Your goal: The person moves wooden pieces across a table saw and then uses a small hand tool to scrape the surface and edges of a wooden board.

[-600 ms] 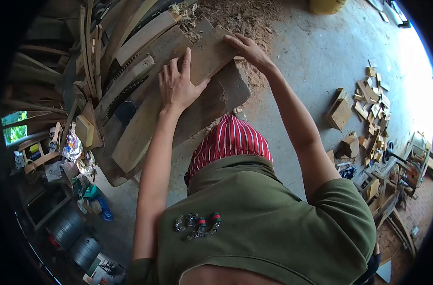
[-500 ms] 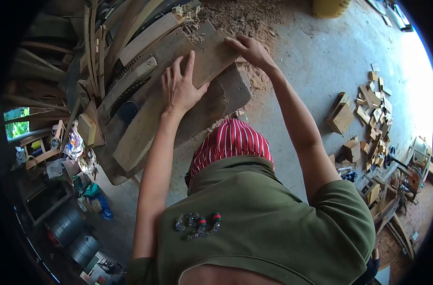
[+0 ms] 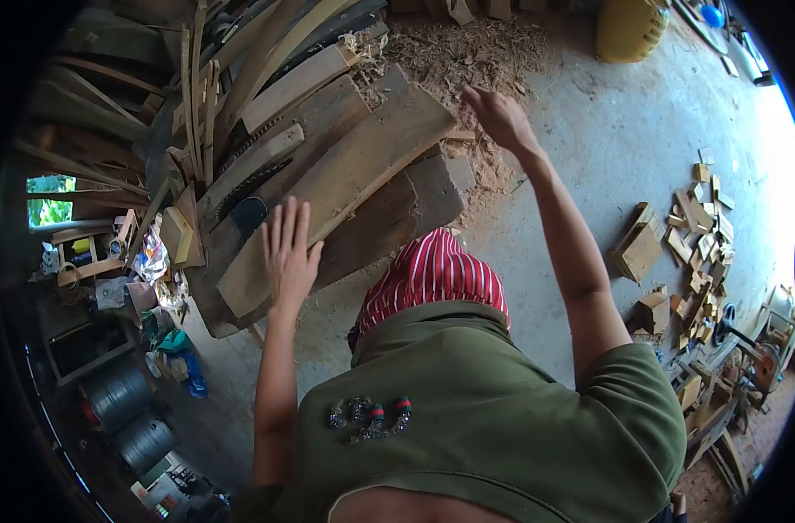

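Observation:
A long wooden plank (image 3: 376, 148) lies slantwise on top of a stack of boards. My left hand (image 3: 290, 261) rests flat on its near left part, fingers stretched out and together. Beyond the plank's far right end, my right hand (image 3: 504, 122) hangs apart from the wood over sawdust, its fingers extended and holding nothing. Under the plank a wider, rough-edged board (image 3: 376, 218) sticks out on the near side. On the far side lie another board (image 3: 323, 118) and a narrow curved wood piece (image 3: 254, 173).
Wood shavings (image 3: 467, 57) cover the floor behind the stack. Long curved strips (image 3: 280, 52) lean at the upper left. Wooden blocks (image 3: 637, 248) and offcuts lie scattered on the right. A yellow sack (image 3: 628, 30) stands at the back; metal drums (image 3: 123, 401) are at lower left.
My left hand has slid down and left along the plank. My right hand has come off the plank's far end and moved right. The whole view has shifted slightly.

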`<act>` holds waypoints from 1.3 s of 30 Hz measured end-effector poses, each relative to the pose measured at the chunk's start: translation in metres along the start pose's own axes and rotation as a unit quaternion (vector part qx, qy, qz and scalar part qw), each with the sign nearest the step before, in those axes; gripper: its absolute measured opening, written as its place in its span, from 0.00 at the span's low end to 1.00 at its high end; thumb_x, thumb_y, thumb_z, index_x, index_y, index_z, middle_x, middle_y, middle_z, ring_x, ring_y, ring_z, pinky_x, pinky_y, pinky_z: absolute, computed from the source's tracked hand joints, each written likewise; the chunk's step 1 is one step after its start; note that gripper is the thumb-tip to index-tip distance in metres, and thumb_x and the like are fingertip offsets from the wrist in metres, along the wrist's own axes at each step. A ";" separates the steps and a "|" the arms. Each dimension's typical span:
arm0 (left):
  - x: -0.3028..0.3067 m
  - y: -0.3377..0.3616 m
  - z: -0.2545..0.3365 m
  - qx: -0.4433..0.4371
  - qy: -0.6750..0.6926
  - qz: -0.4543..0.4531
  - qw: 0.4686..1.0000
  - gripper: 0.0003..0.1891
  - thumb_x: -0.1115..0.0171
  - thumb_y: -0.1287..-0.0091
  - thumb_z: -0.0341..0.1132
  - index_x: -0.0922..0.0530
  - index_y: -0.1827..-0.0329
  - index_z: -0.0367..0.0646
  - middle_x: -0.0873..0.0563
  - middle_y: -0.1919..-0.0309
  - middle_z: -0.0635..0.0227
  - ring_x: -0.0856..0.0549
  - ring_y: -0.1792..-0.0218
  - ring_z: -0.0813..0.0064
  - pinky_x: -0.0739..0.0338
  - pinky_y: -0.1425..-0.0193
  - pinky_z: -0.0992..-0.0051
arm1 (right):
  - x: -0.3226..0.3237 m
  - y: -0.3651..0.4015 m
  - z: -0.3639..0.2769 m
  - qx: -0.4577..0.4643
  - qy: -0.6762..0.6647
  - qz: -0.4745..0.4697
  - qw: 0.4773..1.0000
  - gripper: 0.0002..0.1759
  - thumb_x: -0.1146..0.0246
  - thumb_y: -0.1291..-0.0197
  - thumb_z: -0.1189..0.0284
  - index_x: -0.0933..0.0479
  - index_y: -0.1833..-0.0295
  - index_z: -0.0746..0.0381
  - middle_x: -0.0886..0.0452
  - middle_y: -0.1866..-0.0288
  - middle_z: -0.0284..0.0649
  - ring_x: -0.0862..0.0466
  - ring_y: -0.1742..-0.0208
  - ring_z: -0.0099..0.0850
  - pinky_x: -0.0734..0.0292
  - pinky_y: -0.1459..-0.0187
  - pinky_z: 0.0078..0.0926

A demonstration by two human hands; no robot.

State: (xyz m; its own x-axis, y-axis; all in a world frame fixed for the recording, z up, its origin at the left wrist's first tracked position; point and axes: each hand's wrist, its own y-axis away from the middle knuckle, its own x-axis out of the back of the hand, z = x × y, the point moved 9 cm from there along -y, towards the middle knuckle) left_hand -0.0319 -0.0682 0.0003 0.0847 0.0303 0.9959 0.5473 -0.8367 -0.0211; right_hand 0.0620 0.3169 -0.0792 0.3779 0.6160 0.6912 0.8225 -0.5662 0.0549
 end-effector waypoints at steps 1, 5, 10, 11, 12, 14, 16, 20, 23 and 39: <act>0.000 0.003 -0.006 0.000 -0.001 0.000 1.000 0.41 0.35 0.35 0.44 0.44 0.20 0.55 0.43 0.21 0.64 0.41 0.23 0.56 0.48 0.21 0.49 | -0.002 0.002 -0.017 0.012 -0.087 0.023 0.996 0.32 0.58 0.25 0.45 0.28 0.31 0.55 0.16 0.44 0.49 0.14 0.47 0.41 0.22 0.39 0.45; 0.000 0.004 -0.028 0.044 -0.031 0.017 0.998 0.46 0.36 0.40 0.60 0.43 0.20 0.57 0.43 0.21 0.61 0.37 0.26 0.52 0.46 0.24 0.45 | -0.042 -0.002 -0.054 0.104 -0.201 0.020 0.974 0.33 0.56 0.24 0.48 0.38 0.24 0.57 0.31 0.27 0.51 0.32 0.26 0.43 0.36 0.28 0.37; 0.006 0.000 -0.030 0.031 -0.035 0.070 0.996 0.48 0.31 0.47 0.64 0.36 0.23 0.53 0.32 0.31 0.57 0.29 0.35 0.52 0.37 0.32 0.50 | -0.044 0.020 -0.004 0.011 -0.348 -0.120 0.930 0.33 0.56 0.24 0.49 0.35 0.26 0.60 0.31 0.27 0.51 0.32 0.25 0.43 0.40 0.27 0.34; 0.005 0.000 -0.031 0.029 -0.028 0.070 0.997 0.48 0.31 0.48 0.64 0.35 0.24 0.54 0.31 0.33 0.57 0.29 0.36 0.52 0.36 0.34 0.51 | -0.065 0.021 0.026 -0.018 -0.282 -0.157 0.946 0.32 0.57 0.24 0.50 0.35 0.26 0.60 0.30 0.27 0.49 0.32 0.26 0.42 0.40 0.27 0.33; 0.007 0.000 -0.030 0.023 -0.031 0.086 0.996 0.49 0.30 0.50 0.65 0.34 0.25 0.55 0.28 0.35 0.56 0.27 0.38 0.52 0.34 0.36 0.52 | -0.070 0.024 0.028 -0.049 -0.213 -0.192 0.957 0.31 0.58 0.23 0.51 0.34 0.26 0.60 0.30 0.27 0.48 0.31 0.26 0.41 0.39 0.28 0.33; 0.006 -0.002 -0.033 0.021 -0.031 0.088 0.995 0.49 0.30 0.50 0.66 0.33 0.25 0.55 0.28 0.36 0.55 0.27 0.38 0.52 0.34 0.36 0.52 | -0.056 0.008 0.011 -0.001 -0.266 -0.113 0.957 0.30 0.58 0.22 0.52 0.34 0.26 0.61 0.29 0.28 0.47 0.30 0.27 0.40 0.39 0.28 0.32; 0.006 0.000 -0.035 0.019 -0.034 0.081 0.996 0.49 0.30 0.50 0.66 0.33 0.25 0.56 0.27 0.36 0.55 0.26 0.39 0.51 0.34 0.36 0.52 | -0.047 -0.007 -0.028 0.038 -0.404 -0.067 0.912 0.29 0.57 0.22 0.53 0.34 0.26 0.60 0.28 0.29 0.44 0.29 0.29 0.36 0.39 0.29 0.28; 0.012 -0.009 -0.045 0.016 0.043 0.051 0.998 0.49 0.28 0.51 0.65 0.33 0.25 0.59 0.26 0.37 0.54 0.26 0.39 0.50 0.34 0.34 0.52 | -0.057 -0.029 -0.060 0.027 -0.470 -0.104 0.876 0.28 0.52 0.24 0.54 0.30 0.29 0.60 0.26 0.30 0.43 0.28 0.31 0.32 0.38 0.31 0.26; 0.013 -0.014 -0.057 0.014 0.116 -0.016 0.993 0.49 0.27 0.52 0.65 0.33 0.24 0.59 0.25 0.36 0.51 0.24 0.38 0.47 0.33 0.33 0.53 | -0.047 -0.026 -0.061 -0.003 -0.405 -0.105 0.908 0.29 0.50 0.25 0.52 0.27 0.31 0.62 0.23 0.33 0.45 0.25 0.33 0.32 0.36 0.32 0.24; -0.007 -0.054 -0.121 0.099 0.371 -0.132 0.914 0.33 0.31 0.40 0.60 0.18 0.39 0.45 0.13 0.47 0.54 0.14 0.44 0.60 0.24 0.39 0.67 | 0.018 0.041 -0.126 0.153 -0.062 0.271 0.948 0.23 0.52 0.24 0.65 0.29 0.33 0.68 0.21 0.36 0.48 0.22 0.35 0.41 0.39 0.27 0.41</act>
State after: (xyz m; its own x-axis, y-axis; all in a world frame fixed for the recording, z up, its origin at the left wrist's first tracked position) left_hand -0.1629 -0.0891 0.0048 -0.6202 -0.2248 0.7516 0.6136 -0.7359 0.2863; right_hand 0.0492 0.2355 0.0267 0.8119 0.3500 0.4672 0.5707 -0.6444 -0.5090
